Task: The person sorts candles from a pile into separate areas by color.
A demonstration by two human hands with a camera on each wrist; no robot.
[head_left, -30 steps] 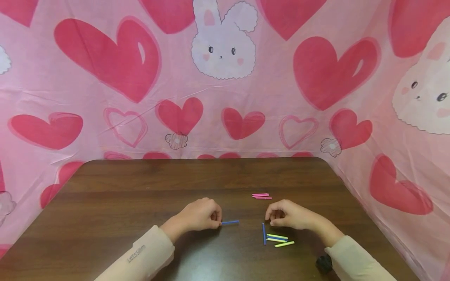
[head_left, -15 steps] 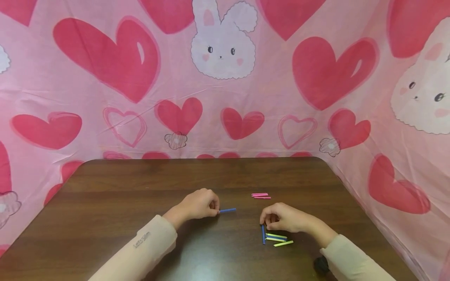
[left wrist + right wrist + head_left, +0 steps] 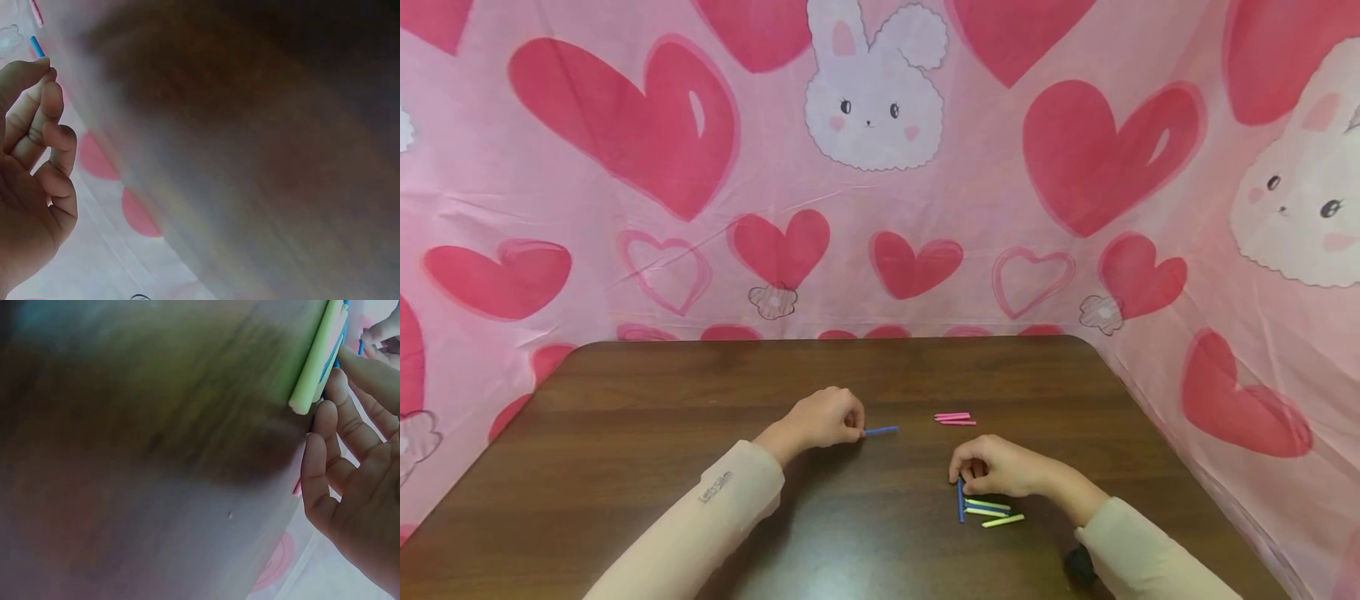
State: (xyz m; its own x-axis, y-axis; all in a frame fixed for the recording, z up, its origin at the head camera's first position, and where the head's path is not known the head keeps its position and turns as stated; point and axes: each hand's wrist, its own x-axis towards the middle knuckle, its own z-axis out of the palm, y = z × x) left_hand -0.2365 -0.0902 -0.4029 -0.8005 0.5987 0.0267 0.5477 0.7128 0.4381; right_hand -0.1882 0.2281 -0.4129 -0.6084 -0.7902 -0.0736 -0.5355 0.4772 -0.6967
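My left hand pinches one end of a thin blue stick between thumb and fingertips, and the stick points right, low over the brown table. In the left wrist view, the same blue stick juts out past the thumb. My right hand has thumb and forefinger around the far end of another blue stick, which lies pointing toward me. Close beside that one are yellow-green sticks with a blue one between them. One yellow-green stick looms large beside the fingers in the right wrist view.
Three pink sticks lie grouped farther back, between and beyond the hands. A separate yellow-green stick lies nearest me. Something black shows beside the right sleeve. Behind the wooden table hangs a pink heart-print cloth.
My left hand has carried its blue stick away from me across the table, toward the level of the pink sticks. My right hand has shifted left onto the upright-lying blue stick's far end.
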